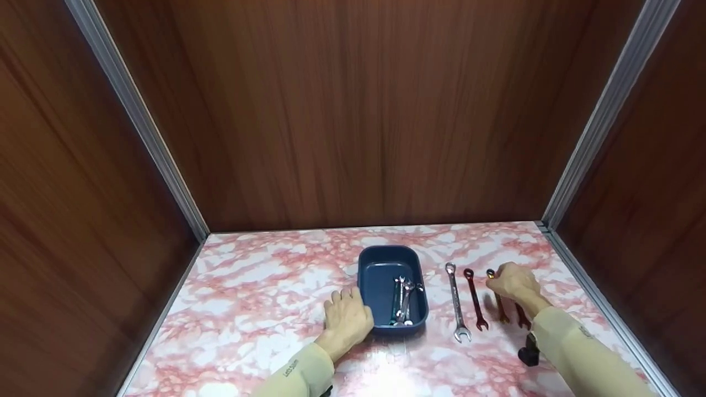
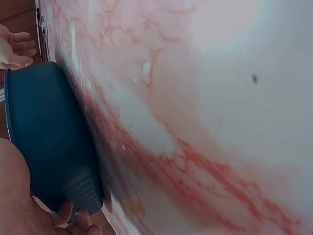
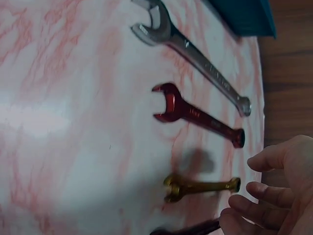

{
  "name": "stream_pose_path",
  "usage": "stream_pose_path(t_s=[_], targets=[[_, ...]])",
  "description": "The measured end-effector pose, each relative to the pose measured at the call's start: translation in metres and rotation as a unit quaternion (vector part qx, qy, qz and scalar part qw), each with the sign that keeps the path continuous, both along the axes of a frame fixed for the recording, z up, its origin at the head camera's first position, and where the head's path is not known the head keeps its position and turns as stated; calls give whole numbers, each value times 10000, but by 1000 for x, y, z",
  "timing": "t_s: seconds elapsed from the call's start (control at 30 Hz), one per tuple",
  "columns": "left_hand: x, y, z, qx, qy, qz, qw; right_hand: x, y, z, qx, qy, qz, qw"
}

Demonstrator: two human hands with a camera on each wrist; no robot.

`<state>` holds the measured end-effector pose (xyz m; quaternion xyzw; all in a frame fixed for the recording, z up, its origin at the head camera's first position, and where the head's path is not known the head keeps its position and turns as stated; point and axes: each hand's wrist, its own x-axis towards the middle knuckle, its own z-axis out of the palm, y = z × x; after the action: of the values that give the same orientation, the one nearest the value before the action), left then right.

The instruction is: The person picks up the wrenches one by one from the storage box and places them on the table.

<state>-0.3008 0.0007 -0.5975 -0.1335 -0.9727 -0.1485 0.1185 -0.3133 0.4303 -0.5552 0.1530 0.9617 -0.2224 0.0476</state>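
A dark blue rectangular bin (image 1: 368, 314) holds several small combination wrenches (image 1: 404, 300), bunched toward its right side. My left hand (image 1: 347, 315) rests against the bin's left side near its front corner, fingers extended. To the bin's right lie a long silver wrench (image 1: 455, 300), a red wrench (image 1: 475, 300) and a gold wrench (image 3: 205, 186), roughly parallel. My right hand (image 1: 515, 282) is over the gold wrench's ring end; in the right wrist view its relaxed fingers (image 3: 264, 211) are spread with nothing between them. Another dark reddish wrench (image 1: 522, 317) is partly hidden under that hand and wrist.
The pink-and-white marbled tabletop (image 1: 248, 309) is enclosed by brown wood-grain panels (image 1: 353, 121) at the back and both sides, with metal corner rails (image 1: 149, 127). A small black object (image 1: 528, 353) shows at the right sleeve (image 1: 579, 350).
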Motion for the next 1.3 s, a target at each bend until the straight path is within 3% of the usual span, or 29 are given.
stream_pose_path(t_s=[0.13,0.37,0.7,1.3], targets=[[1,1,0,-10,-23,19,10000,-5,-8,-1,12,64,108,9999],[1,1,-1,-6,13,46,10000,2,-36,12,127,68,341,9993],[0,1,-1,16,79,41,10000,1,-60,13,289,218,452,9983],[-1,-1,0,54,-19,-14,10000,0,-101,11,61,539,720,9959]])
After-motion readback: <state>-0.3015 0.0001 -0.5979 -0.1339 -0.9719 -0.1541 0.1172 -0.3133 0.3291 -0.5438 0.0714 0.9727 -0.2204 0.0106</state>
